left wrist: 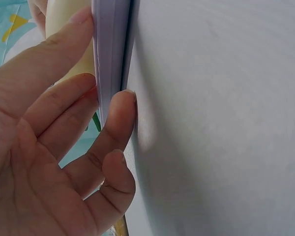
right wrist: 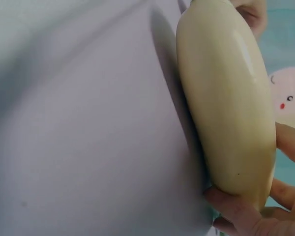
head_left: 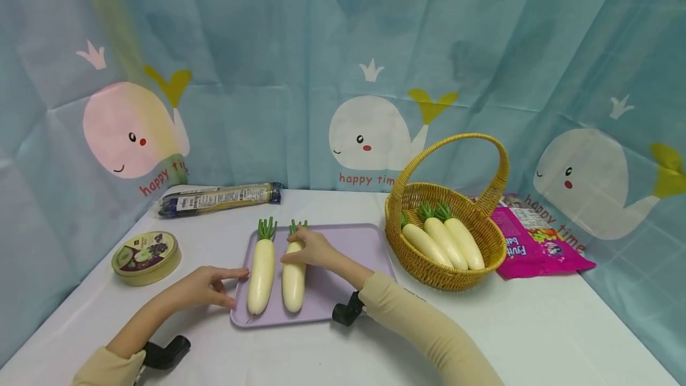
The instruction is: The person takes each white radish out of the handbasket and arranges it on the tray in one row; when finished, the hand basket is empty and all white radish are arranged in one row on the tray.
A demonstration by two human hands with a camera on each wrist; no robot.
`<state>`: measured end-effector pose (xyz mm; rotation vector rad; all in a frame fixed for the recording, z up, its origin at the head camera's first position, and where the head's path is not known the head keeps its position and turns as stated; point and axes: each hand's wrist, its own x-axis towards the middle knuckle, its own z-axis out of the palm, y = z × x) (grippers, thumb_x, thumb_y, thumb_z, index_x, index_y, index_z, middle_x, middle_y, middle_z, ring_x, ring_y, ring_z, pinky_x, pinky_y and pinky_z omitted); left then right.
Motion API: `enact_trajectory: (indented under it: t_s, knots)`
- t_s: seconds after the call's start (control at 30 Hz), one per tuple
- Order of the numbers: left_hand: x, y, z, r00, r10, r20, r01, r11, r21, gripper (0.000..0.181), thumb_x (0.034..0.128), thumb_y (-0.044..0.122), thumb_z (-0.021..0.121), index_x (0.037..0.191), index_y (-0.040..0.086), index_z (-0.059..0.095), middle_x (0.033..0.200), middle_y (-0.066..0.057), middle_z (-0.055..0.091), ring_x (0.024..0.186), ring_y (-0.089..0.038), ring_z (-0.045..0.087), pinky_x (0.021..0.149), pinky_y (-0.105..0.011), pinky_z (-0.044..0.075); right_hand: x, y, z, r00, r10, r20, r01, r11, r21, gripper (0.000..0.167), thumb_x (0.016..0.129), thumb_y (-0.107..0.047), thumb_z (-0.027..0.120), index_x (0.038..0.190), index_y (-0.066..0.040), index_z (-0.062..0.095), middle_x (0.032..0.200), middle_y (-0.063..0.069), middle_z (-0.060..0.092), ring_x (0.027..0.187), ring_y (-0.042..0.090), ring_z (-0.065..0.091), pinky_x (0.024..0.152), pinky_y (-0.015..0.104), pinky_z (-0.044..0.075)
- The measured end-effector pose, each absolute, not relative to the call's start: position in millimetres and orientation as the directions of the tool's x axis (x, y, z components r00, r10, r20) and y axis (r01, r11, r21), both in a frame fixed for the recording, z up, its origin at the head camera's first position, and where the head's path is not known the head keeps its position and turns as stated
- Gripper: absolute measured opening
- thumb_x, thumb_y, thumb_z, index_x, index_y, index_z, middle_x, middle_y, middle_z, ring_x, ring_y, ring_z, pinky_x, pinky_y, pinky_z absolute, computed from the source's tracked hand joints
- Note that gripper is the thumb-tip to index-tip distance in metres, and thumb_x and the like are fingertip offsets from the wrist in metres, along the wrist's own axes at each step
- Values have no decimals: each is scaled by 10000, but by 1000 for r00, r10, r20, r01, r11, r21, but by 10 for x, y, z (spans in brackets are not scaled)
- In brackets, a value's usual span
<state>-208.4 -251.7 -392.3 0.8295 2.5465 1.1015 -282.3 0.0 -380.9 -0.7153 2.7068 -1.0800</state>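
My right hand (head_left: 312, 247) grips the leafy end of a white radish (head_left: 293, 282), which lies lengthwise on a lilac tray (head_left: 343, 302). In the right wrist view, its fingers (right wrist: 236, 209) lie round the top of that radish (right wrist: 223, 93). A second white radish (head_left: 261, 276) with green stems lies to its left on the tray. At the tray's left edge rests my left hand (head_left: 206, 286), its fingers spread. In the left wrist view, fingertips of the left hand (left wrist: 49, 132) touch the tray's rim (left wrist: 109, 54).
A wicker basket (head_left: 412, 258) with a tall handle stands right of the tray, holding 3 white radishes (head_left: 445, 243). Behind it lies a pink snack bag (head_left: 527, 255). A round tin (head_left: 146, 258) sits at left, and a long plastic-wrapped packet (head_left: 222, 198) lies at the back.
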Motion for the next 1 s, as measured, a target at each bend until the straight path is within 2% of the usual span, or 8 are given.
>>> enact_trajectory:
  t_s: [0.17, 0.43, 0.7, 0.9, 1.0]
  knots:
    - [-2088, -2511, -3924, -809, 587, 1, 401, 552, 731, 658, 717, 236, 739, 1214, -103, 471, 850, -66, 632, 605, -68, 508, 552, -250, 408, -2828, 1, -3773, -893, -450, 6, -339, 665, -665, 495, 689, -316, 772, 1118, -111, 632, 1351, 66, 400, 1228, 244, 339, 960, 324, 278]
    - [-2084, -2512, -3923, -813, 582, -9, 393, 561, 729, 664, 718, 233, 738, 1224, -100, 465, 794, -9, 623, 599, -66, 491, 548, -247, 393, -2835, 35, -3740, -896, -444, -23, -328, 694, -641, 494, 693, -329, 766, 1125, -133, 631, 1353, 39, 401, 1218, 240, 354, 944, 327, 300]
    - [-2078, -2509, -3910, -814, 581, -10, 391, 560, 730, 666, 714, 231, 740, 1218, -107, 466, 832, -44, 624, 598, -63, 487, 546, -246, 394, -2846, 43, -3763, -898, -440, -20, -319, 680, -661, 490, 684, -316, 775, 1118, -141, 633, 1344, 49, 412, 1220, 249, 351, 947, 353, 297]
    - [-2064, -2491, -3883, -818, 575, -18, 386, 572, 724, 668, 717, 235, 739, 1221, -106, 463, 752, 16, 602, 587, -62, 466, 536, -243, 381, -2868, 25, -3789, -899, -438, -8, -322, 673, -666, 510, 674, -333, 779, 1124, -147, 629, 1339, 58, 417, 1214, 255, 358, 944, 357, 301]
    - [-2067, -2494, -3884, -816, 578, -14, 389, 568, 726, 665, 719, 230, 739, 1221, -107, 462, 777, -3, 611, 589, -62, 470, 537, -243, 383, -2870, 41, -3777, -897, -442, -3, -329, 670, -665, 516, 677, -336, 776, 1139, -163, 624, 1330, 39, 431, 1206, 244, 369, 936, 357, 310]
